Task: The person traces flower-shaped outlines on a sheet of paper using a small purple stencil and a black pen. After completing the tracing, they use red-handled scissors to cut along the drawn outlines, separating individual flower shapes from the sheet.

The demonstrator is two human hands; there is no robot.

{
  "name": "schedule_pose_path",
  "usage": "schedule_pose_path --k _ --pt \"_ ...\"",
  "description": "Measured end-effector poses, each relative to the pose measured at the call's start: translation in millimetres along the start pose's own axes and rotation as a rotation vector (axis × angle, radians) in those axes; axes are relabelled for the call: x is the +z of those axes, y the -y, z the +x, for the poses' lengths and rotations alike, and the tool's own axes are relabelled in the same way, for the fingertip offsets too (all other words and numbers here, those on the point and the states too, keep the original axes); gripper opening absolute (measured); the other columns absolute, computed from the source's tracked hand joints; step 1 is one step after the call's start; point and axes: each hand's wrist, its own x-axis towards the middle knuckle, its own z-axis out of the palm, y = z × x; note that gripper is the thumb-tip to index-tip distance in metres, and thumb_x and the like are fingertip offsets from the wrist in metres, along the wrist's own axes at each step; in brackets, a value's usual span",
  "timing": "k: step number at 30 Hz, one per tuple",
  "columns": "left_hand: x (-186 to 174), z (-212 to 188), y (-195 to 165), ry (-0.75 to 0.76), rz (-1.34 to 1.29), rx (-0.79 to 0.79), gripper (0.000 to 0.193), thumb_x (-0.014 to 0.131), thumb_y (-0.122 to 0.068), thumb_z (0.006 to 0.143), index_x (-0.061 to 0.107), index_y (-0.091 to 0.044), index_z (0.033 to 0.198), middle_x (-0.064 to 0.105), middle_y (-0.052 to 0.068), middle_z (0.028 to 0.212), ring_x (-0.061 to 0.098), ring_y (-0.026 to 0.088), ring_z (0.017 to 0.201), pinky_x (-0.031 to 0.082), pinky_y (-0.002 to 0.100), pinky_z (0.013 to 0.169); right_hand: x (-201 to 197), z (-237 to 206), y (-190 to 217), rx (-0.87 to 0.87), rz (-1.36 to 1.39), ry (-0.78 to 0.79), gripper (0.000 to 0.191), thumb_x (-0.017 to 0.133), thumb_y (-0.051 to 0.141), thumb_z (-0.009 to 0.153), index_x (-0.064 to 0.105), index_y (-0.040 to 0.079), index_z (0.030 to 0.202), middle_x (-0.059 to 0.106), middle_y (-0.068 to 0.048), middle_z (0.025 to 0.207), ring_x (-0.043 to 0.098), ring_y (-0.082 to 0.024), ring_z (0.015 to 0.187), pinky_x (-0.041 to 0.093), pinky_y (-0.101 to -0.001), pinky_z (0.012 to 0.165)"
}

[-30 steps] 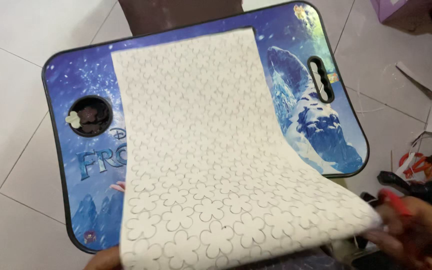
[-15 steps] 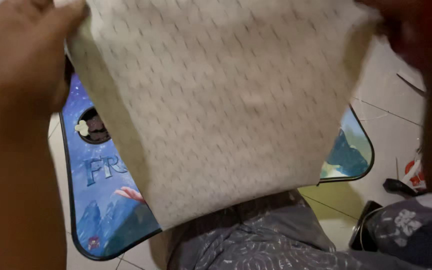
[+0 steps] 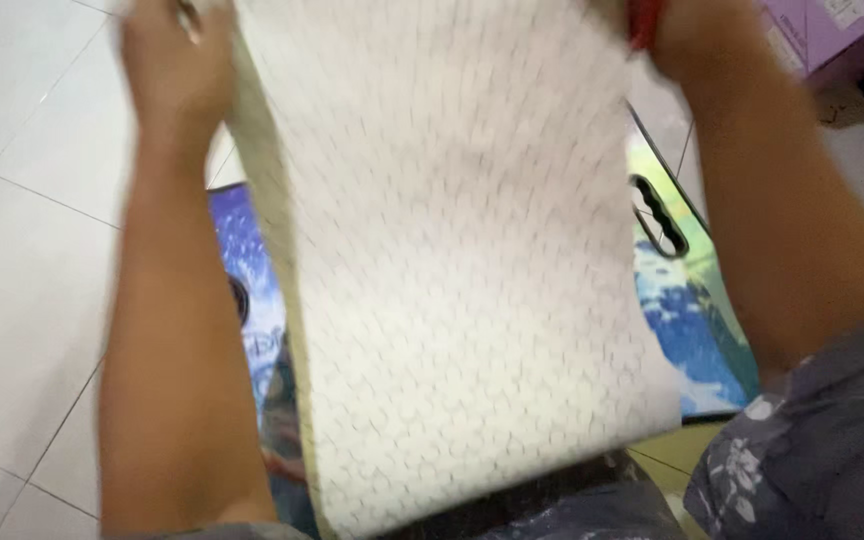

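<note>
A large white sheet (image 3: 462,270) with a fine repeated flower pattern hangs in front of me, held up by its top corners. My left hand (image 3: 174,70) grips the upper left corner, and my right hand (image 3: 677,35) grips the upper right corner near the frame's top. Something red shows at my right hand. The sheet's lower edge hangs loose over my lap. Behind it lies a blue picture lap table (image 3: 687,310) with a slot handle, mostly hidden by the sheet and my forearms.
White floor tiles (image 3: 22,250) lie to the left. A purple box (image 3: 832,30) sits at the top right on the floor. My patterned grey clothing (image 3: 812,450) fills the lower right.
The sheet lay flat on the blue table a second ago. Both hands have lifted it by its top corners, and it now hangs higher and more upright.
</note>
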Motion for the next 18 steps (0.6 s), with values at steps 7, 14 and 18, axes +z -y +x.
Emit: schedule_pose_path --k 7,14,18 --pt "39.5 -91.8 32.9 0.168 -0.022 -0.404 0.075 0.066 -0.013 0.092 0.032 -0.001 0.157 0.059 0.020 0.137 0.063 0.037 0.121 0.051 0.042 0.100 34.6 -54.7 -46.6 0.278 -0.691 0.016 0.037 0.088 0.023 0.082 0.062 0.004 0.102 0.067 -0.009 0.087 0.062 -0.016 0.074 0.050 -0.0301 0.065" --pt "-17.4 -168.6 29.2 0.137 0.147 -0.065 0.064 0.074 -0.018 0.099 0.046 0.007 0.151 0.050 0.030 0.150 0.048 0.043 0.139 0.039 0.046 0.115 -5.6 -147.9 -17.8 0.391 -0.919 0.099 0.046 0.087 0.034 0.081 0.066 0.004 0.108 0.067 -0.010 0.086 0.063 -0.020 0.076 0.051 -0.0335 0.067" --pt "-54.8 -240.1 41.0 0.175 0.173 -0.103 0.054 0.074 -0.018 0.094 0.059 0.002 0.142 0.060 0.026 0.139 0.059 0.038 0.126 0.047 0.044 0.105 -34.4 -254.7 -12.0 0.423 -0.766 0.185 0.045 0.085 0.028 0.077 0.065 0.004 0.109 0.080 -0.006 0.100 0.075 -0.017 0.090 0.058 -0.0315 0.076"
